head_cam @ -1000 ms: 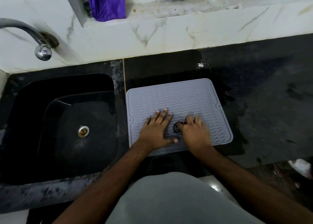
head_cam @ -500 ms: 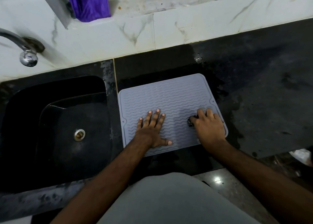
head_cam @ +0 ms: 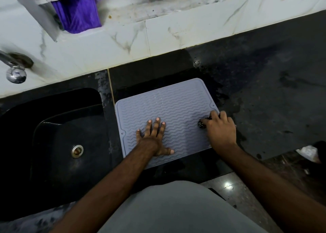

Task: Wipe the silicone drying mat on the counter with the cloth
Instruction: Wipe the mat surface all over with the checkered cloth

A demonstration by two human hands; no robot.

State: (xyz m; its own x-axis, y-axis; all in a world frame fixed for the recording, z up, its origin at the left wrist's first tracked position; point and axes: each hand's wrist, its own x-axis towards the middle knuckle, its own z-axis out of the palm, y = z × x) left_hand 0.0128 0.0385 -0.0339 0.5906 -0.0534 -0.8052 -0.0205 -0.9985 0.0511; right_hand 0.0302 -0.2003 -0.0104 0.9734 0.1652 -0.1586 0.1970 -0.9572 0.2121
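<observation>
Silicone drying mat (head_cam: 169, 112): pale grey, wavy ribbed surface, rounded corners, lying flat on the black counter (head_cam: 264, 84) just right of the sink, its long edges slightly skewed to the counter front. Wet patch darkens the stone around its far and right edges.

Far left: chrome tap (head_cam: 15, 70) juts from the white marble wall over the black sink (head_cam: 58, 135); metal drain (head_cam: 77, 151) in the basin floor. Purple fabric (head_cam: 77, 12) hangs behind a white frame above the wall ledge.

Left hand (head_cam: 153, 137): palm down, pressed flat on the near-left part of the mat. Fingers straight and spread, pointing away from the body; thumb splayed out to the right near the mat's front edge. Grasps nothing. Forearm runs in from lower left, wrist roughly straight.

Right hand (head_cam: 219, 127): at the mat's right edge, knuckles up, fingers curled down and closed over a small bunched dark cloth (head_cam: 202, 123). Only a speckled bit of cloth shows at the fingertips on the left side of the hand; the rest is hidden under the palm. Hand partly overhangs the mat's edge onto the counter. Forearm enters from lower right, wrist bent a little inward.

Grey garment (head_cam: 176, 209) fills the bottom centre.
</observation>
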